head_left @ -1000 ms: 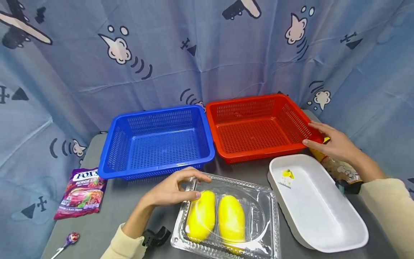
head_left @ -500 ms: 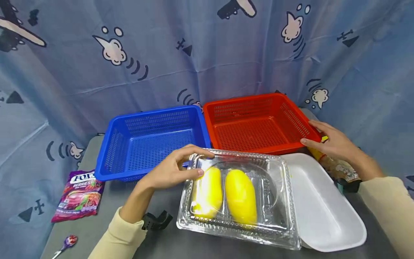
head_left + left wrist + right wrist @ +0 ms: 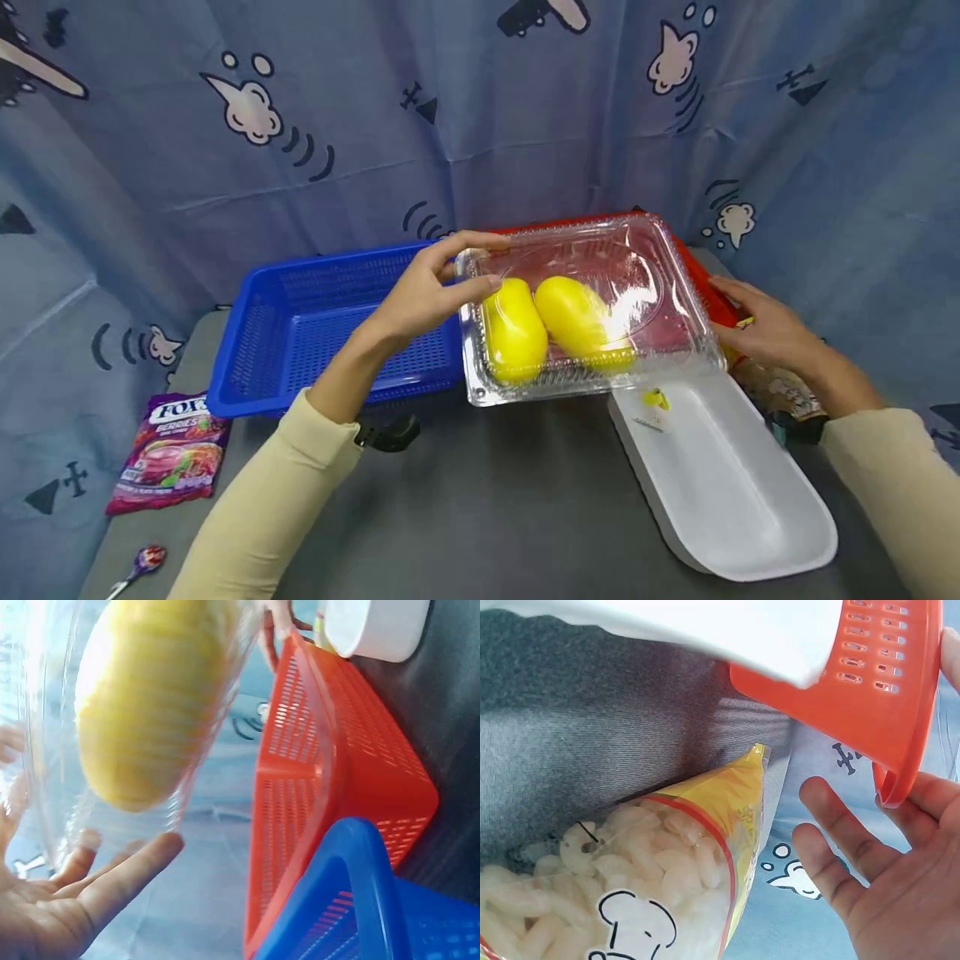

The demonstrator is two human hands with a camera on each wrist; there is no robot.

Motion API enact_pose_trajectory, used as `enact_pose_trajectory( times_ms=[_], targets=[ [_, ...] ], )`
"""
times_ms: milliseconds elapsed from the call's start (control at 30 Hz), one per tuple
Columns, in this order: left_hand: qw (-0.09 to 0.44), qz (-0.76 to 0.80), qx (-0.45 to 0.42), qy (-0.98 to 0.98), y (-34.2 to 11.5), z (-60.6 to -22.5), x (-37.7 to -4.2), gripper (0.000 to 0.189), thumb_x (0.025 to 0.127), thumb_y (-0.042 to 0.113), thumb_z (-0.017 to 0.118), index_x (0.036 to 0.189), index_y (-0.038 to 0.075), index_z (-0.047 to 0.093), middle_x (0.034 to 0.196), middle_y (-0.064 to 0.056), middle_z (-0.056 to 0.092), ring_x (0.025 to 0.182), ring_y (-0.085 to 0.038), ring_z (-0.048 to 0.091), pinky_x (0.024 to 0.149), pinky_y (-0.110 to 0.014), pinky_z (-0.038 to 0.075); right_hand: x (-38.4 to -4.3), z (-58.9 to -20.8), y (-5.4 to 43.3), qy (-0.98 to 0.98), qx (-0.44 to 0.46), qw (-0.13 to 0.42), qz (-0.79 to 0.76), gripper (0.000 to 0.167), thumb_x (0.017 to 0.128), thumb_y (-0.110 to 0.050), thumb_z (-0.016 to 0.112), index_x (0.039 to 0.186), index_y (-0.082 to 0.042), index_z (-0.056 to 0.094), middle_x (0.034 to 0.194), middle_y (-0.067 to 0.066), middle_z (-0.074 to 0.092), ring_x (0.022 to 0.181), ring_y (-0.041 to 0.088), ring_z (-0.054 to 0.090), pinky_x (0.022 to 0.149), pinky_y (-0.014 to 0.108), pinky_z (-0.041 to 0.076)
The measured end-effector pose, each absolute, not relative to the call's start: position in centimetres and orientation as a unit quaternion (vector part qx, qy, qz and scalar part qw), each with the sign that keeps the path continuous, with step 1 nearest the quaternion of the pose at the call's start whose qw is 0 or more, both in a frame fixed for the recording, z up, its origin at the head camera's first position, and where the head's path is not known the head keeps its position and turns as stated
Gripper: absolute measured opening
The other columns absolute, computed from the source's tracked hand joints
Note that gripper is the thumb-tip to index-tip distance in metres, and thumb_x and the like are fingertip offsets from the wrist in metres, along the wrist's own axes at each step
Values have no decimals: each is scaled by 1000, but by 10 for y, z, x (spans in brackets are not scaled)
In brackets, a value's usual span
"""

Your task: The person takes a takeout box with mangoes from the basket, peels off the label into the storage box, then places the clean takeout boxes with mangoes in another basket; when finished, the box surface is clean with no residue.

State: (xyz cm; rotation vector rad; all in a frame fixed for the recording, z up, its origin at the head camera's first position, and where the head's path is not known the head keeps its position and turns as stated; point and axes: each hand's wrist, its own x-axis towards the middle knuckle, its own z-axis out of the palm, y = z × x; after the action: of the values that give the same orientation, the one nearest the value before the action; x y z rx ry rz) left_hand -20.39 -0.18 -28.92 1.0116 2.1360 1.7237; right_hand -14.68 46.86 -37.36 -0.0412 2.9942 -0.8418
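Observation:
My left hand (image 3: 420, 300) grips the left edge of a clear plastic clamshell container (image 3: 577, 250), thumb on top. Two yellow mango-like fruits (image 3: 517, 333) lie inside it, toward its left half. The container is raised and slightly tilted over the red plastic basket (image 3: 703, 283), hiding most of it in the head view. My right hand (image 3: 776, 337) holds the red basket's right front corner, with fingers around the rim (image 3: 907, 772) in the right wrist view. In the left wrist view, one yellow fruit (image 3: 150, 712) shows through the plastic near the fingers.
A blue basket (image 3: 247, 342) stands left of the red one. A white tray (image 3: 750, 492) sits in front at the right, beside a bag of pale curled snacks (image 3: 645, 862). A purple candy bag (image 3: 176, 454) and a lollipop (image 3: 146, 560) lie at the left.
My left hand has lifted the container from the table and carried it up and forward, from the front to over the red basket. The fruits shifted inside. My right hand stays at the basket corner.

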Motion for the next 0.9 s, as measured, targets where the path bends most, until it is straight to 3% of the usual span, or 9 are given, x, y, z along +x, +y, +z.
enact_pose_trajectory(
  times_ms=[67,133,300,433,633,900],
  targets=[
    [105,594,338,723,7,-291,-213,43,96,24,67,139,23,61,149,7,54,141,-22,45,104,-50,51,-147,-374,469,964,-18,12,-265,89,93,-34,70,160,1,23,159,35,28,126,55,44,99,71,45],
    [107,602,334,717,15,-296,-223,43,96,24,67,139,23,61,149,7,54,141,-22,46,102,-47,53,-146,-373,469,963,-16,15,-269,91,92,-34,71,161,-1,22,158,34,28,127,55,42,101,76,39],
    [99,614,319,715,31,-311,-246,43,96,21,67,139,19,62,146,3,57,131,-20,52,98,-38,56,-145,-371,466,963,8,35,-266,96,92,-46,69,163,-8,18,159,32,27,129,57,41,100,76,40],
    [93,611,300,727,38,-319,-259,44,96,22,67,140,18,61,144,2,59,124,-21,56,92,-36,57,-145,-370,464,967,11,37,-253,95,93,-50,67,163,-6,19,163,31,22,131,57,41,100,76,41],
    [89,603,293,736,49,-325,-272,45,95,19,68,140,16,61,147,-2,58,136,-23,48,104,-43,52,-145,-367,463,965,6,39,-259,94,95,-49,66,163,-5,17,165,31,20,122,56,52,96,70,49],
    [67,570,293,765,64,-344,-287,43,93,18,71,135,19,66,143,-3,62,136,-21,50,115,-47,42,-141,-367,462,963,15,55,-264,98,95,-51,65,164,-6,12,163,34,19,121,56,52,90,64,55]
  ],
)
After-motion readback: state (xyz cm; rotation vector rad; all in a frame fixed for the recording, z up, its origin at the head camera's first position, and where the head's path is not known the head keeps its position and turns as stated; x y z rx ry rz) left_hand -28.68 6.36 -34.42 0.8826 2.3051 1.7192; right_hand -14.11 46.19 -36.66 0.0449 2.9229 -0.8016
